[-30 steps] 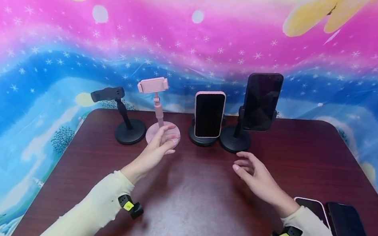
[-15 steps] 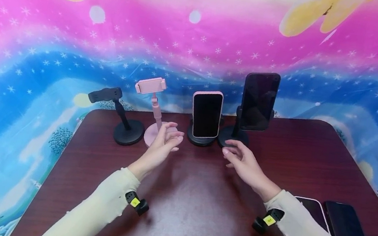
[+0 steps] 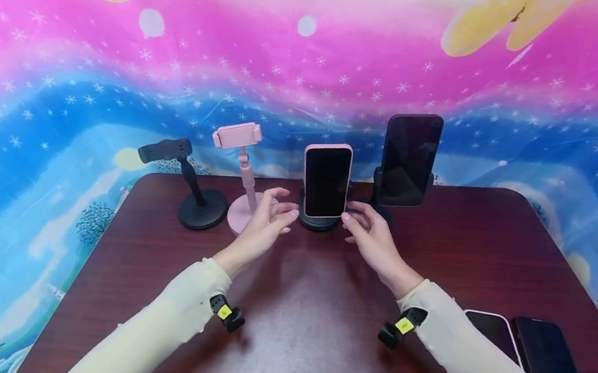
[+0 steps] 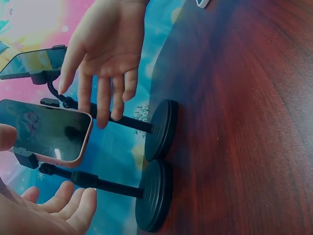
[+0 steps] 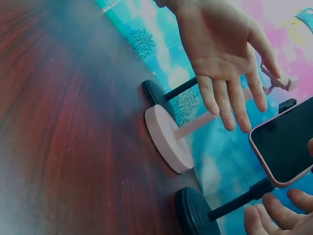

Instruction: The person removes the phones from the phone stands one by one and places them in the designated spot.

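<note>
A pink-edged phone (image 3: 325,180) sits upright in a black phone stand (image 4: 154,196) at the middle of the table's back. My left hand (image 3: 265,223) is just left of the phone, fingers loosely bent and spread from the thumb, nothing in its grip. On the opposite side, my right hand (image 3: 374,238) is near the phone's lower right edge, also with relaxed fingers and holding nothing. In the left wrist view the right hand (image 4: 110,54) has extended fingers; the right wrist view shows the left hand (image 5: 220,54) likewise. Contact with the phone is not plain.
A larger black phone (image 3: 410,159) stands in another black stand to the right. On the left are a pink stand (image 3: 246,173) and a black stand (image 3: 197,188), both without phones. Two phones, one white-edged (image 3: 496,334) and one dark (image 3: 557,369), lie at the right.
My right hand has moved left, from in front of the larger phone's stand to beside the pink-edged phone. The left hand has shifted right and slightly forward, narrowing the gap between them.
</note>
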`<state>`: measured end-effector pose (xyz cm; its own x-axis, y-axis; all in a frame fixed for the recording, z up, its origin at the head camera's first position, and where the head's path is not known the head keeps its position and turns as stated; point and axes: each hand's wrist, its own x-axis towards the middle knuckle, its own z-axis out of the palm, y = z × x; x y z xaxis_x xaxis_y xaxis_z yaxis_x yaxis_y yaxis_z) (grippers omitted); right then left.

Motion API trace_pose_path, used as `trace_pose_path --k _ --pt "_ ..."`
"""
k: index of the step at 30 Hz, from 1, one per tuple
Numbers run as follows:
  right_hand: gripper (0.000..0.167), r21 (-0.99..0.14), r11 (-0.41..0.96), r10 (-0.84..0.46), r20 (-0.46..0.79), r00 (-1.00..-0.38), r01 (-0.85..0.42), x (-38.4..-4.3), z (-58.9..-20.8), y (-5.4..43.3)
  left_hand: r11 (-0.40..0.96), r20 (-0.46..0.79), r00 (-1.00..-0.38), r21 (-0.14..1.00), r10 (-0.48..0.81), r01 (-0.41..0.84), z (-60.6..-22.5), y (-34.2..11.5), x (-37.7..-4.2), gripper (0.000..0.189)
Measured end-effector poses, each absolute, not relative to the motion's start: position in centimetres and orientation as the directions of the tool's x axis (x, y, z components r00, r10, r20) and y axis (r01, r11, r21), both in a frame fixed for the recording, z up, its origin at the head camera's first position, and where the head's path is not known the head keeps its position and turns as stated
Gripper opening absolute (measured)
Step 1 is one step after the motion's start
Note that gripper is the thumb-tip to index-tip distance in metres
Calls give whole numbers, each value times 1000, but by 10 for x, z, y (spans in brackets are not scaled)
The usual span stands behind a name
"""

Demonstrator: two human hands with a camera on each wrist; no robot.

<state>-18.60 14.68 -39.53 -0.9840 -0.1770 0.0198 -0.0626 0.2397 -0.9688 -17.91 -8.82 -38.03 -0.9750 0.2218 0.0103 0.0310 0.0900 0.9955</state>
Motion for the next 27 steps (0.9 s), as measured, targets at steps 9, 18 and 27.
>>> trace_pose_path --k 9,18,27 --pt "46 -978 205 -100 21 -995 -42 -196 -386 138 90 23 -979 995 204 42 -372 -80 -187 49" --pt "43 -988 151 -36 35 -999 -40 -199 -385 127 85 32 -982 995 184 48 -372 -75 -194 47" --pt "39 -989 138 -3 56 -998 -56 -200 -382 122 70 50 -987 996 155 61 -368 -71 -200 42"
